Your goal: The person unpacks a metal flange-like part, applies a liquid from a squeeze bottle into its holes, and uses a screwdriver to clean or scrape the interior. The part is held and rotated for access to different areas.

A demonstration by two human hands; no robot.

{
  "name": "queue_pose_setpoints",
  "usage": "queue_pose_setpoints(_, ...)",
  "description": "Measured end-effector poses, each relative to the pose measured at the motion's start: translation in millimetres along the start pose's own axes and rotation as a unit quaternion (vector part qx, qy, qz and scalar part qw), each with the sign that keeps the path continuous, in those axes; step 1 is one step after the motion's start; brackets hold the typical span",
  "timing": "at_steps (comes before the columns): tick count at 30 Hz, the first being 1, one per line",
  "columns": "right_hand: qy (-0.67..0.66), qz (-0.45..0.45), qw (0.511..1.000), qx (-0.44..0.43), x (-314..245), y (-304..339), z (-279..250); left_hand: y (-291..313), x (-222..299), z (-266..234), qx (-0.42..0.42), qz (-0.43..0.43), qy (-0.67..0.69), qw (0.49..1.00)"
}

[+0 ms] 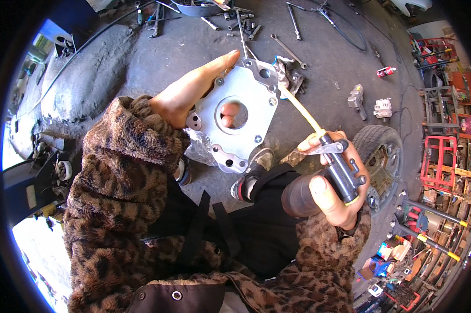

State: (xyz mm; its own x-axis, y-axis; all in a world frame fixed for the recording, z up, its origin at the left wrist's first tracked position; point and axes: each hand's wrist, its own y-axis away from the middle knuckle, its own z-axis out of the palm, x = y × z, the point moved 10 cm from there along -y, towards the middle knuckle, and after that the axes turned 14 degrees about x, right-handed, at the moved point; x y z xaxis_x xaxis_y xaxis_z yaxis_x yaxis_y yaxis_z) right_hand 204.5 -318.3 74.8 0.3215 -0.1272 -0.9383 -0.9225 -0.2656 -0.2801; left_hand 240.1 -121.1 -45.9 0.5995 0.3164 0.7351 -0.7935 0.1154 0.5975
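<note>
A flat silver metal plate [207, 121] with a large round hole in its middle and smaller bolt holes at its corners is held up in front of me. My left hand [191, 94] grips it from behind and along its left edge; two fingertips show through the hole. In my right hand [345, 193] is a spray gun [341, 169] with a black body, a metal lever and a dark canister below. Its long yellow nozzle [303, 110] points up and left, the tip close to the plate's upper right corner. Whether the tip touches the plate I cannot tell.
On the dark floor ahead lie a combination wrench [288, 50], several sockets and a crumpled glove [292, 75]. A red can [386, 72] and an impact wrench [356, 101] lie farther right. Beside my right hand is a wheel [384, 161]; cluttered racks [439, 161] stand beyond it.
</note>
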Motion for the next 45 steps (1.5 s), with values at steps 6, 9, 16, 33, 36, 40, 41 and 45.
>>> queue_pose_setpoints(6,-0.035,0.025,0.999,-0.027,2,4,9,-5,7,-17,0.103,0.019,0.097,0.990)
queue_pose_setpoints(9,-0.045,0.029,0.997,-0.050,1,7,18,-5,14,-25,0.113,0.039,0.116,0.986)
queue_pose_setpoints(16,0.033,-0.012,0.991,-0.130,-2,13,32,-7,21,-42,0.143,0.061,0.130,0.979)
queue_pose_setpoints(33,-0.045,-0.002,0.998,-0.050,3,6,13,14,33,-11,0.025,0.089,0.274,0.957)
queue_pose_setpoints(36,-0.045,-0.003,0.999,-0.013,3,3,3,18,38,-5,-0.016,0.087,0.344,0.935)
queue_pose_setpoints(40,-0.033,-0.033,0.999,0.024,-2,0,-7,24,43,-5,-0.033,0.092,0.375,0.922)
queue_pose_setpoints(41,-0.027,-0.042,0.999,0.017,-3,-1,-7,26,45,-5,-0.039,0.089,0.385,0.918)
queue_pose_setpoints(45,-0.032,-0.073,0.997,-0.006,-7,-4,-5,30,49,-9,-0.031,0.090,0.400,0.912)
